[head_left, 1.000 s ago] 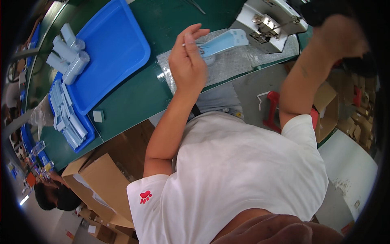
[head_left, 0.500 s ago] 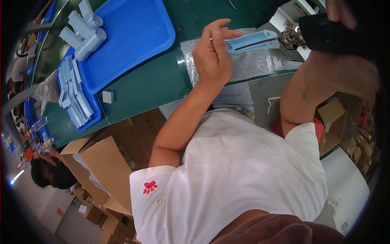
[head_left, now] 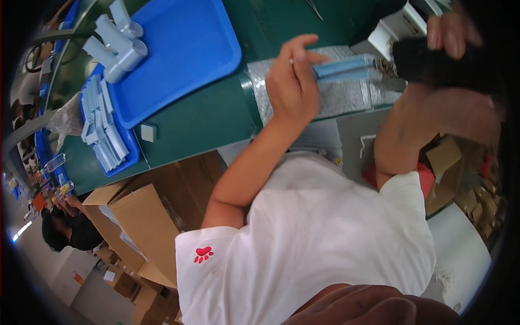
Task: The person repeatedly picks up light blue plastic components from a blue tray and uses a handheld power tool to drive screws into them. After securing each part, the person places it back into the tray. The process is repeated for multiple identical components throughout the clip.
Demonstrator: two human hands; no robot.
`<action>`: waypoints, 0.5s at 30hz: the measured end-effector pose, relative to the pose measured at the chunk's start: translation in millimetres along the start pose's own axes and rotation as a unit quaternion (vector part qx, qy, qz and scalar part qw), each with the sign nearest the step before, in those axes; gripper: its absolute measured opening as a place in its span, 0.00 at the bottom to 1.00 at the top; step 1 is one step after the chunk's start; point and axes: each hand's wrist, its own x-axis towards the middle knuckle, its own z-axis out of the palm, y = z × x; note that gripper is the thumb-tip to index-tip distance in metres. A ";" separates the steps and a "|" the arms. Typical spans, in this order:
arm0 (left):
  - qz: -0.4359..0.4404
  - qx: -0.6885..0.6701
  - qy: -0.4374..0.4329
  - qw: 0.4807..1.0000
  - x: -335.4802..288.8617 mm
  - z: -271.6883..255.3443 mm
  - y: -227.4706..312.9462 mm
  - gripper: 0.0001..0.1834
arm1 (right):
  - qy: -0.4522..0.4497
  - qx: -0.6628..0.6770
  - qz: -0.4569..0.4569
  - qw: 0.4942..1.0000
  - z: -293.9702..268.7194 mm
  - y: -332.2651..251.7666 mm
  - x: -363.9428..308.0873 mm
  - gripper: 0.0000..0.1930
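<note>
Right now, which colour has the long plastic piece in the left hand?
The long plastic piece is light blue; the head view shows it best.

Even, moderate light; a lamp strip (head_left: 22,231) glares far left. The right hand (head_left: 460,105) is blurred; edges bend and blacken.

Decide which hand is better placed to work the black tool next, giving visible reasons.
Probably the right hand: it grips the black tool, while the left hand holds the pale blue part.
</note>
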 end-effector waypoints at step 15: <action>0.007 0.016 0.011 1.000 5.3 4.2 -1.2 0.20 | 0.132 0.026 -0.003 0.991 6.8 6.1 -26.9 0.59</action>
